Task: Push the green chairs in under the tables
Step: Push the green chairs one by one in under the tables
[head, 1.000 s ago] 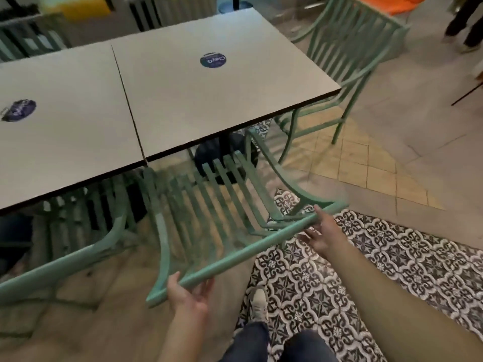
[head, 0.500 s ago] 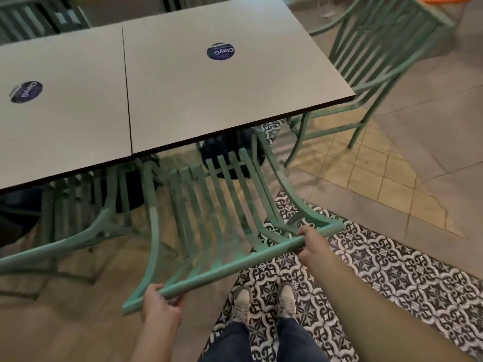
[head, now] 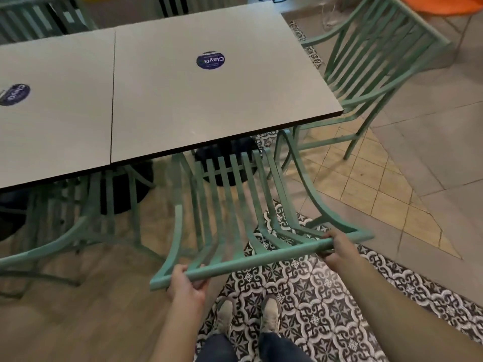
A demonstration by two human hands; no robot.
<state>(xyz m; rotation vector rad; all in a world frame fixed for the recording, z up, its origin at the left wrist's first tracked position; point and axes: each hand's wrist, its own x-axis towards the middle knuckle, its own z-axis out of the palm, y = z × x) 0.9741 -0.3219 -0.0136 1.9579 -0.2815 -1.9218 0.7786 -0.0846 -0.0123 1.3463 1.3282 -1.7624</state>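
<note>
A green chair (head: 235, 205) of painted metal is held by its top rail, a round tube running across the near middle of the scene. Flat slats curve from this rail down into the seat, whose far edge is tucked just under the near edge of the right bench (head: 209, 100). The left hand (head: 185, 283) is curled round the rail near its left end, the fingers wrapped beneath the tube. The right hand (head: 337, 246) is closed on the rail near its right end, beside the curved arm of the chair.

The right bench is topped with a smooth, pale grey slab with a dark edge, and a round blue sticker (head: 210, 60) is fixed on it. A left bench (head: 52, 113) of the same finish is butted against it, a thin seam being seen between them, and it carries a blue sticker of its own (head: 14, 94).

A second green chair (head: 65, 218) is seen under the left bench, blurred, so its exact position cannot be told. A third green chair (head: 371, 61), slatted alike, is set at the far right corner of the right bench, largely outside it.

The floor is laid with black-and-white patterned tiles (head: 313, 296) near, wood-look boards on the left and plain tan and grey tiles on the right. Two pale shoes (head: 248, 317) are planted on the patterned tiles.
</note>
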